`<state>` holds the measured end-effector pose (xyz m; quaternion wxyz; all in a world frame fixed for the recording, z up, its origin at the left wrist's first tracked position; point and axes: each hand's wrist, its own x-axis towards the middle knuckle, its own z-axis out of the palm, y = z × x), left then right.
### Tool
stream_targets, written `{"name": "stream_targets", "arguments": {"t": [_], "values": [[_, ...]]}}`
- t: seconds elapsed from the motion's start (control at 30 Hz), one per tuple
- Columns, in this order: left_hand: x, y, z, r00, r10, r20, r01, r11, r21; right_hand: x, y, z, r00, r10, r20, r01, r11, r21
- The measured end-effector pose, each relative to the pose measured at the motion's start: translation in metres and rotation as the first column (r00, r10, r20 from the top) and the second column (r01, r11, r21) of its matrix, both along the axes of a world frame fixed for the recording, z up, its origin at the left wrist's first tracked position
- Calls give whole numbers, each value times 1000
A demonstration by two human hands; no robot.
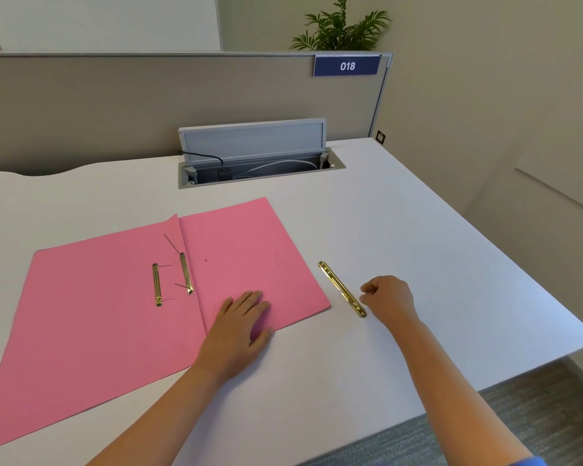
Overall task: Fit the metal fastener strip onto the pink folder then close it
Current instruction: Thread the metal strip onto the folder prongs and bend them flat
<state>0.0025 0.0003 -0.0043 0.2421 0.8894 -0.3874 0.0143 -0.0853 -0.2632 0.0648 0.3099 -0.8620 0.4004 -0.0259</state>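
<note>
The pink folder (115, 297) lies open and flat on the white desk (401, 230). Two gold fastener pieces sit near its fold: one bar (157, 284) on the left leaf and one (186, 273) at the crease with thin prongs sticking up. A loose gold metal strip (342, 288) lies on the desk just right of the folder. My left hand (239, 326) rests flat on the folder's right leaf near its front edge. My right hand (389, 297) hovers beside the strip's near end with curled fingers, holding nothing.
An open cable hatch (256, 156) with wires sits at the back of the desk, before a grey partition (115, 102) bearing a "018" label. The desk's right edge drops to carpet (535, 415). A plant (340, 28) stands behind the partition.
</note>
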Motion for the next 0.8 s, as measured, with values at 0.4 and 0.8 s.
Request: {"name": "stream_targets", "arguments": {"t": [0.4, 0.8], "values": [[-1, 0, 1, 1000, -3, 21, 3, 1000, -11, 0, 16, -3, 964, -8, -267, -24, 993, -118], [-2, 1, 3, 1000, 4, 13, -3, 1000, -13, 0, 17, -1, 994, 17, -105, -16, 1000, 15]]}}
